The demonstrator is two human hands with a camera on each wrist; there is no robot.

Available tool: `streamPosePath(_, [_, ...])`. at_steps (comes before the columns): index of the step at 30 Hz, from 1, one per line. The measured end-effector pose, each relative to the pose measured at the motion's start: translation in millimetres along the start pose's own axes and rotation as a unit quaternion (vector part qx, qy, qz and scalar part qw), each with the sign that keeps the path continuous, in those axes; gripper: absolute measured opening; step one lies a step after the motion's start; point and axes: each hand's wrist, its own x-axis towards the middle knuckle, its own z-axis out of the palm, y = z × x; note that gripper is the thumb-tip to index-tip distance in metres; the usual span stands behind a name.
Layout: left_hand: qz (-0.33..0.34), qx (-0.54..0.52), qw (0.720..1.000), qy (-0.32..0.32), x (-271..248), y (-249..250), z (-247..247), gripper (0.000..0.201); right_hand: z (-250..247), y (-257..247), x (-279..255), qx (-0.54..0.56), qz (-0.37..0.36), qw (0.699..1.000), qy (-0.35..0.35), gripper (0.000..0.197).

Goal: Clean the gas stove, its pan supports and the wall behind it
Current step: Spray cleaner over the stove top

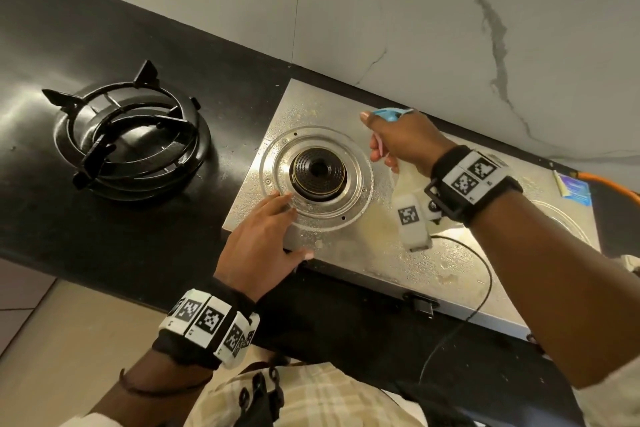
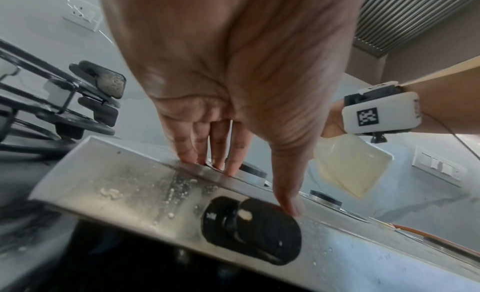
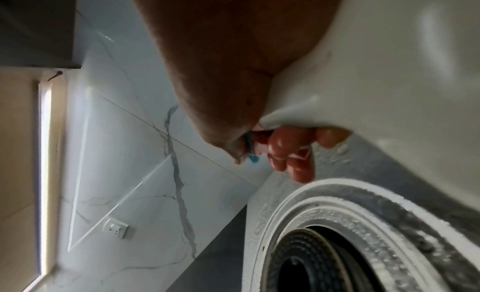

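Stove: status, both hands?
Left hand flat on stove edge. Right hand grips spray bottle over burner. Pan supports stacked aside on counter.

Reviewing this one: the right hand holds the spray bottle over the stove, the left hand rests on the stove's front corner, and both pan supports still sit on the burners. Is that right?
Not quite. The pan supports are off the stove, stacked on the black counter to its left, as the head view shows; the burner is bare. The right hand does hold the spray bottle, and the left hand rests on the stove's front corner.

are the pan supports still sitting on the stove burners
No, the pan supports lie stacked on the black counter, left of the stove.
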Motion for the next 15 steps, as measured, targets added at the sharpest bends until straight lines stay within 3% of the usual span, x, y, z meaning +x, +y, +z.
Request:
streamPosePath(3, [0.0,-0.004,1.0,0.003,-1.0,-1.9,1.4,0.066,2.2,-5.6,2.9,0.003,0.022,1.0,-0.008,0.049])
streamPosePath(7, [-0.003,0.001,1.0,0.005,-0.8,-4.0,3.8,0.067,-17.6,16.8,0.2,0.046,0.028,0.994,0.09,0.048])
streamPosePath(10, [0.005,0.009,1.0,0.007,-1.5,-5.0,6.0,0.067,-31.8,45.4,-17.1,0.041,0.041,0.992,0.114,0.05])
streamPosePath(15, [0.08,0.022,0.996,-0.011,-0.2,1.0,10.0,0.059,-34.2,75.5,-45.6,0.082,0.069,0.984,0.141,0.044])
